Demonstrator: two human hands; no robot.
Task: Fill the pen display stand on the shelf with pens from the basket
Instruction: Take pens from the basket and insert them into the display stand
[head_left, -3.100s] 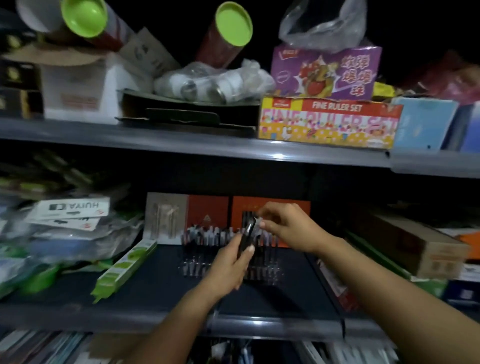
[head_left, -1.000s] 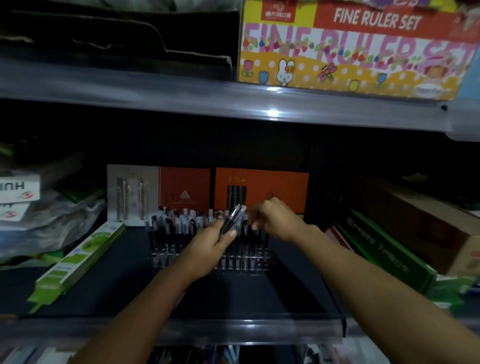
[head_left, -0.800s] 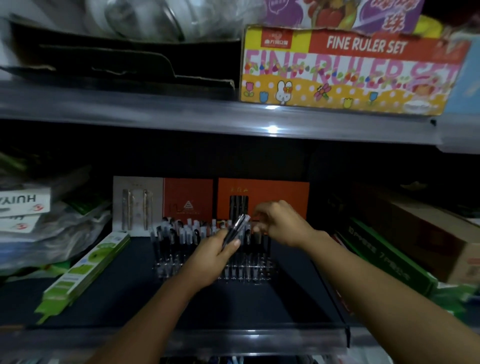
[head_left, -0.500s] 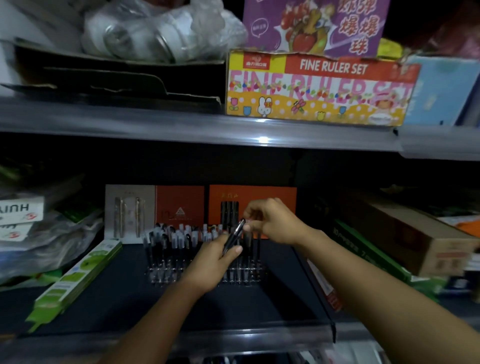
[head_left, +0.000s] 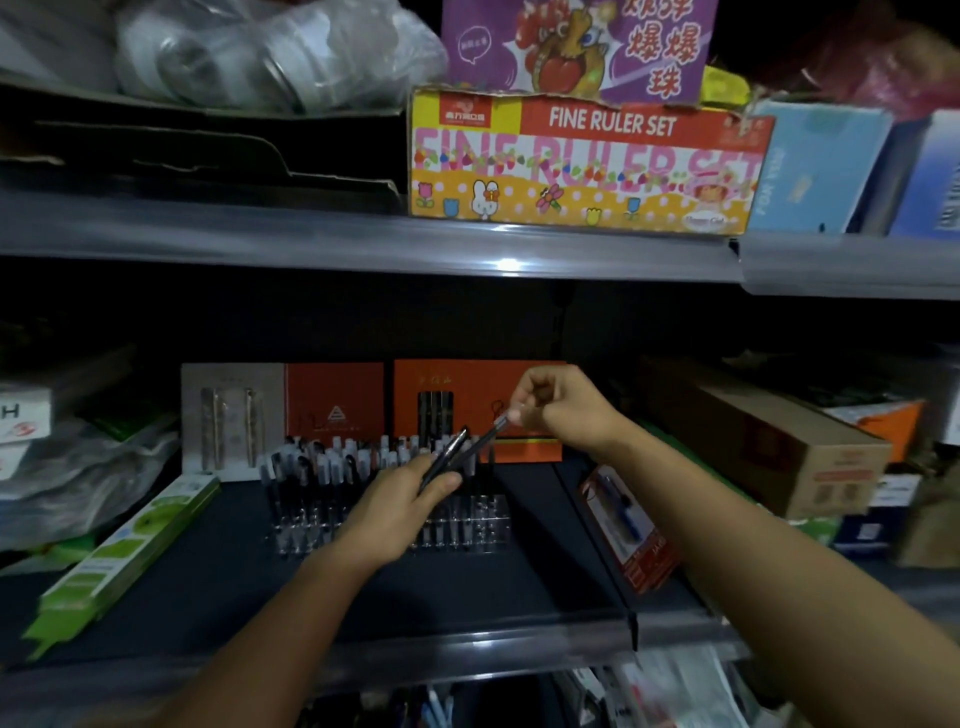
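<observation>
The left hand (head_left: 400, 506) holds a small bundle of dark slim pens (head_left: 448, 457), fingers curled round their lower ends so the tips fan up and to the right; the right hand (head_left: 558, 410) pinches the upper end of one dark pen (head_left: 491, 434) between thumb and fingertips, and this pen looks partly drawn out of the bundle; the step in hand, as I judge it, is separating a single pen to seat it in the stand.

The clear plastic tiered pen display stand (head_left: 493, 512) sits on the dark shelf (head_left: 218, 577), just behind and below the left hand; its left and middle slots hold many pens with pale caps, while the right end shows what seem to be open slots; the light is too dim to count them; the basket is not in view.

To do it well: keep the left grip firm enough that the other pens do not slide out as the one leaves; draw it along its own length, not sideways; turn it upright before lowering; aim for a free slot at the right end; seat it straight down so neighbouring pens are not knocked askew; the orange card box (head_left: 514, 384) standing behind the stand leaves little room, so approach from the front.
</observation>
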